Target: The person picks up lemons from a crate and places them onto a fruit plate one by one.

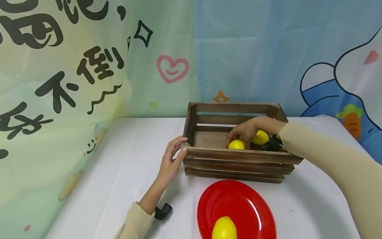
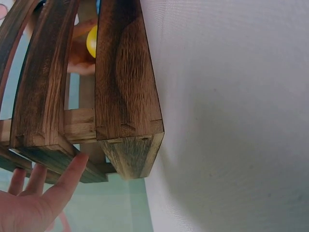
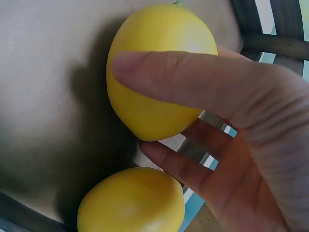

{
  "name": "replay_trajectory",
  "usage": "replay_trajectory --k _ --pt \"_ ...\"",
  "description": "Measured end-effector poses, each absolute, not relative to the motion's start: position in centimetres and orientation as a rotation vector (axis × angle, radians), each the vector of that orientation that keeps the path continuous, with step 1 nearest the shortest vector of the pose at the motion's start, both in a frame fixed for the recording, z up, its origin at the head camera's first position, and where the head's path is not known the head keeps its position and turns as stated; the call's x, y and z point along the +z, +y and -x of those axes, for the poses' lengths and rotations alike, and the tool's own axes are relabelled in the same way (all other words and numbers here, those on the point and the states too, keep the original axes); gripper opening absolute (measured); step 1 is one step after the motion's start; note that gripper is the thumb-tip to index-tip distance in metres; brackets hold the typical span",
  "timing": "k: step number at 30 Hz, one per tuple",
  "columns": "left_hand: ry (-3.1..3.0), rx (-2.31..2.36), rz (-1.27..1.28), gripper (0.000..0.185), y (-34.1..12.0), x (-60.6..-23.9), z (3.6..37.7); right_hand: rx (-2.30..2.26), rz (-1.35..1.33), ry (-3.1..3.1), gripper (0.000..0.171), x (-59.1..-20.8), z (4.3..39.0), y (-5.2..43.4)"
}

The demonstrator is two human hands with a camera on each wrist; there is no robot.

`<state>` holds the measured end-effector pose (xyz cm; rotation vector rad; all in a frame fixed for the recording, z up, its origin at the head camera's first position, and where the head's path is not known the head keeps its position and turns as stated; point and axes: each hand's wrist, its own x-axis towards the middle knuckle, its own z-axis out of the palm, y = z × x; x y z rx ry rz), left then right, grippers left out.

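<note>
A dark wooden slatted crate (image 1: 238, 159) stands on the white table with two yellow lemons inside. My right hand (image 1: 247, 131) reaches into it and grips the left lemon (image 1: 236, 144); in the right wrist view the thumb (image 3: 193, 82) lies across this lemon (image 3: 145, 111) with the fingers behind it. The second lemon (image 1: 260, 137) lies right beside it, near my wrist (image 3: 130, 200). My left hand (image 1: 173, 159) rests with straight fingers (image 2: 67, 176) against the crate's front left corner (image 2: 125, 72).
A red plate (image 1: 238, 202) sits in front of the crate near the table's front edge, with a third lemon (image 1: 224, 228) on it. A printed cloth backdrop hangs behind and along the left side. White table surface (image 1: 128, 166) lies to the crate's left.
</note>
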<state>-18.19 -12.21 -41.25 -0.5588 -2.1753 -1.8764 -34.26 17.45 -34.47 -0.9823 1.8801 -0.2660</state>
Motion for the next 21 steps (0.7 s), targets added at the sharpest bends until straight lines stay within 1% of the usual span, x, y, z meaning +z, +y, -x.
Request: replay_trajectory --k 8,14,21 --pt "-2.176 -1.878 0.554 0.034 -12.25 -41.3 18.07 -0.362 0.998 1.856 0.053 -34.81 34.19 17.17" --pt "-2.192 -1.869 0.546 0.035 -12.43 -41.21 17.91 -0.459 1.012 1.823 0.058 -34.93 34.34 17.08" --pt "-2.162 -1.886 0.575 0.035 -12.26 -41.22 18.03 -0.502 1.011 1.809 0.059 -34.57 34.73 17.29"
